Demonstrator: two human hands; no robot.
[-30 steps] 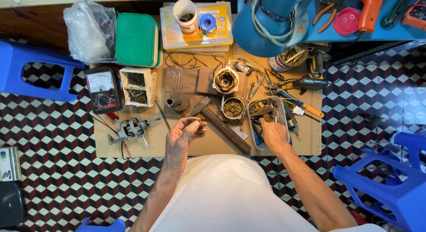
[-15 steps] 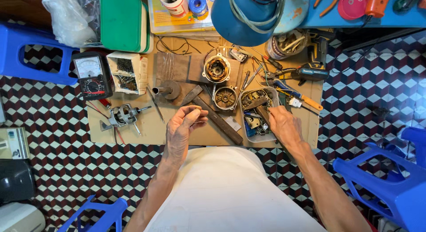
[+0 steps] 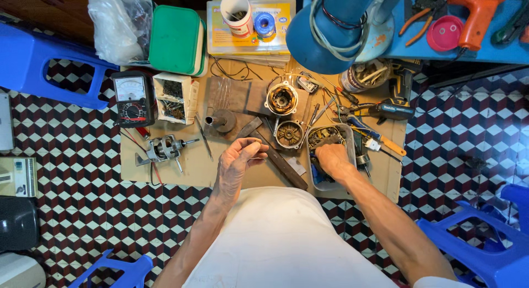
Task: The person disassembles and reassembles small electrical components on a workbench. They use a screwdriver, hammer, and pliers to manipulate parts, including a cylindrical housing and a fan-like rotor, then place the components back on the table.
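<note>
Tray [image 3: 352, 150] of small parts is lying right of centre, its long axis running away from the person; the right hand [image 3: 332, 157] is reaching inside, grip hidden. Left hand [image 3: 238, 160], nearer the bar [image 3: 282, 162], is pinching something tiny.
</note>
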